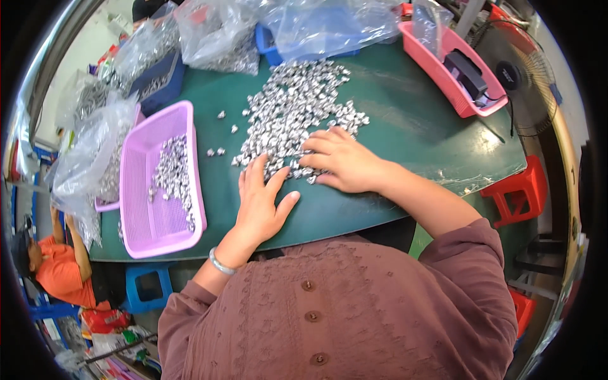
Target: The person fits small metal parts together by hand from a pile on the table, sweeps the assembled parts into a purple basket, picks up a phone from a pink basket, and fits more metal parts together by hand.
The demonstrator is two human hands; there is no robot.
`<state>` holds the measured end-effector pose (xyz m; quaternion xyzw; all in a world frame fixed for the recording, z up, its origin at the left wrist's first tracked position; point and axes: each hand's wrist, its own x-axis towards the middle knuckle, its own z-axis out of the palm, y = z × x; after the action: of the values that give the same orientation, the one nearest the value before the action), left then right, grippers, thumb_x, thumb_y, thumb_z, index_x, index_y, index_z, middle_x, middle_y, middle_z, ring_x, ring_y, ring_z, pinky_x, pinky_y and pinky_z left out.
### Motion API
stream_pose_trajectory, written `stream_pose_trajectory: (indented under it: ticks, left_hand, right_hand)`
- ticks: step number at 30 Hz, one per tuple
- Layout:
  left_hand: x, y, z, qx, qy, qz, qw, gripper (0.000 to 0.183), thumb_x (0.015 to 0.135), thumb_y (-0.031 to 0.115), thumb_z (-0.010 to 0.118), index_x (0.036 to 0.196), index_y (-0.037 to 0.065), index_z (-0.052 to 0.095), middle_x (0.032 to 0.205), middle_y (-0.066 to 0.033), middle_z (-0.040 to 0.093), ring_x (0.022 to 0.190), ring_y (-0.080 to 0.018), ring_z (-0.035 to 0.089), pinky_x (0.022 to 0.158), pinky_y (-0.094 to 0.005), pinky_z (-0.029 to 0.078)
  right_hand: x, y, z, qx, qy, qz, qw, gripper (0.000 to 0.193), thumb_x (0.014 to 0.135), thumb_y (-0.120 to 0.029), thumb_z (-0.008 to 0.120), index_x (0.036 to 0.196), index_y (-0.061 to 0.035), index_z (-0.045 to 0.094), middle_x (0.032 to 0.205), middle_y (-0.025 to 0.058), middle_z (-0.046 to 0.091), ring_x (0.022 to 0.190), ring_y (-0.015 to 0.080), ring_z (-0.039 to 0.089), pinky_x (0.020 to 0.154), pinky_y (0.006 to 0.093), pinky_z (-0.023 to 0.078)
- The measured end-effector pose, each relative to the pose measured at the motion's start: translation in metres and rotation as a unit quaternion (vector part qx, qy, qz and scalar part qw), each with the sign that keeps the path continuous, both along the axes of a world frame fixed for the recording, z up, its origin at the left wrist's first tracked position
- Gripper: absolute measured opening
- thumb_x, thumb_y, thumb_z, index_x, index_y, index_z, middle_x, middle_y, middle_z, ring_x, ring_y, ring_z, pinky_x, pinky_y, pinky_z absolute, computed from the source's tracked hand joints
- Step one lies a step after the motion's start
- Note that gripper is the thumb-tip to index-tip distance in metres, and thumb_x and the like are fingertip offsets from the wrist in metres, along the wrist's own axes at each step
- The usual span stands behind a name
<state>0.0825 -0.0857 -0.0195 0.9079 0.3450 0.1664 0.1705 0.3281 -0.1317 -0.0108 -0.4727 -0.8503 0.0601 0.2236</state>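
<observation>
A large heap of small shiny silver metal pieces (288,104) lies spread over the green tabletop (392,120). At its near edge, my left hand (259,199) rests with fingers apart, their tips touching the closest pieces. My right hand (342,161) lies palm down on the heap's near right side, its fingers spread over the pieces. Whatever is under the right palm is hidden. To the left of the heap stands a pink-purple plastic basket (140,218), partly filled with the same kind of pieces. A few stray pieces lie between basket and heap.
Clear plastic bags (218,35) of metal parts and a dark blue bin (166,82) crowd the back left. A pink basket (437,66) holding a black device sits back right, near a fan (516,76). A red stool (522,190) stands right; a person in orange (63,266) is at left.
</observation>
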Motion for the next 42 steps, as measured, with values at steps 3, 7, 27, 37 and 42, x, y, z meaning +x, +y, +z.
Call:
stream_pose_trajectory:
  ticks: [3, 7, 27, 37, 42]
  left_hand:
    - [-0.013, -0.005, 0.002, -0.019, -0.015, -0.039, 0.999, 0.045, 0.088, 0.034, 0.066, 0.127, 0.012, 0.061, 0.148, -0.0259, 0.031, 0.136, -0.0485, 0.028, 0.112, -0.0596, 0.020]
    - [-0.034, -0.011, 0.004, -0.018, -0.032, -0.069, 0.997, 0.040, 0.087, 0.026, 0.068, 0.124, 0.011, 0.063, 0.147, -0.0238, 0.034, 0.138, -0.0477, 0.027, 0.112, -0.0585, 0.020]
    - [-0.046, -0.016, 0.010, -0.003, -0.124, -0.043, 0.991, 0.028, 0.079, 0.003, 0.068, 0.107, 0.003, 0.068, 0.102, -0.0114, 0.058, 0.098, -0.0298, 0.053, 0.087, -0.0392, 0.042]
    - [-0.031, -0.018, 0.005, 0.002, -0.091, -0.060, 0.994, 0.029, 0.081, 0.009, 0.068, 0.110, 0.004, 0.067, 0.096, -0.0106, 0.055, 0.093, -0.0297, 0.051, 0.085, -0.0405, 0.041]
    - [-0.030, -0.017, 0.004, -0.002, -0.101, -0.060, 0.993, 0.029, 0.081, 0.008, 0.068, 0.109, 0.003, 0.067, 0.095, -0.0104, 0.055, 0.092, -0.0297, 0.052, 0.084, -0.0405, 0.041]
  right_hand:
    - [0.007, -0.008, 0.004, 0.003, 0.010, 0.007, 1.000, 0.035, 0.077, -0.018, 0.073, 0.110, -0.0119, 0.063, 0.125, 0.0083, 0.056, 0.124, 0.0295, 0.046, 0.101, 0.0463, 0.034]
    - [0.014, -0.018, 0.014, -0.012, 0.035, -0.011, 0.999, 0.030, 0.076, -0.005, 0.070, 0.105, -0.0098, 0.062, 0.129, 0.0114, 0.054, 0.128, 0.0353, 0.043, 0.105, 0.0489, 0.035]
    - [-0.031, -0.059, 0.006, 0.008, 0.044, -0.160, 0.986, 0.025, 0.077, -0.006, 0.071, 0.101, -0.0081, 0.064, 0.134, 0.0127, 0.050, 0.130, 0.0367, 0.040, 0.105, 0.0500, 0.034]
    - [-0.044, -0.064, 0.000, 0.054, 0.059, -0.186, 0.979, 0.022, 0.072, -0.009, 0.075, 0.092, -0.0075, 0.066, 0.132, 0.0129, 0.050, 0.128, 0.0400, 0.039, 0.103, 0.0532, 0.034]
    - [-0.054, -0.066, -0.006, 0.060, 0.060, -0.197, 0.977, 0.022, 0.069, -0.011, 0.078, 0.087, -0.0073, 0.067, 0.132, 0.0136, 0.051, 0.129, 0.0416, 0.037, 0.103, 0.0548, 0.033]
